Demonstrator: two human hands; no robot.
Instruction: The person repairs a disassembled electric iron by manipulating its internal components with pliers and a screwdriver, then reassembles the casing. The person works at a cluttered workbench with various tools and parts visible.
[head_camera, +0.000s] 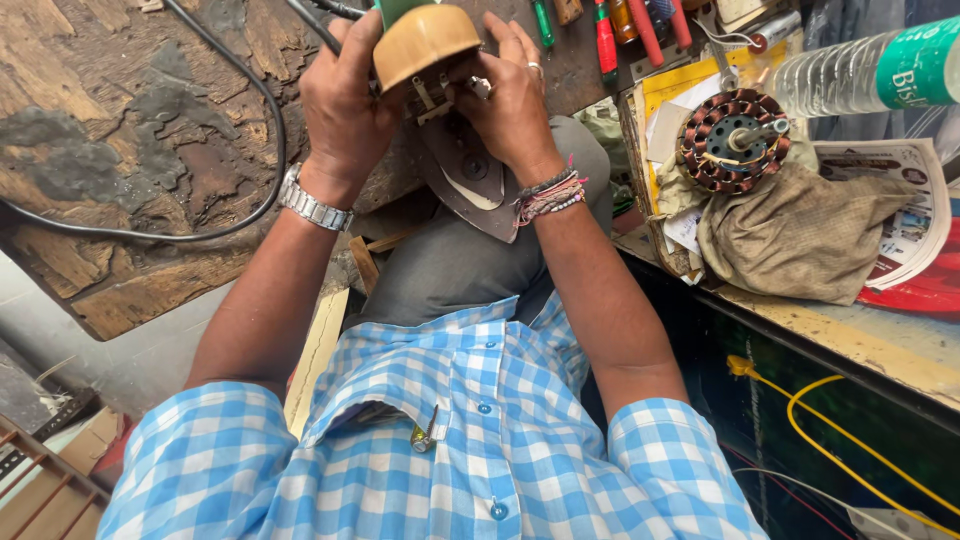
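Note:
My left hand (345, 100) grips the side of a clothes iron held upright over my knee, at its tan plastic rear cap (422, 40). My right hand (510, 95) holds the other side, fingers pressed at small metal terminals (432, 95) under the cap. The iron's dark soleplate (470, 185) hangs down below both hands, pointed tip toward my lap. A black power cord (255, 120) runs from the iron leftwards across the scarred wooden bench (120, 130). A metal watch is on my left wrist, thread bands on my right.
On the right shelf a copper-wound fan stator (735, 140) rests on a khaki cloth (795, 235), beside papers and a clear plastic bottle (860, 70). Screwdrivers with red and green handles (605, 40) lie at the top. A yellow wire (830, 400) hangs below the shelf.

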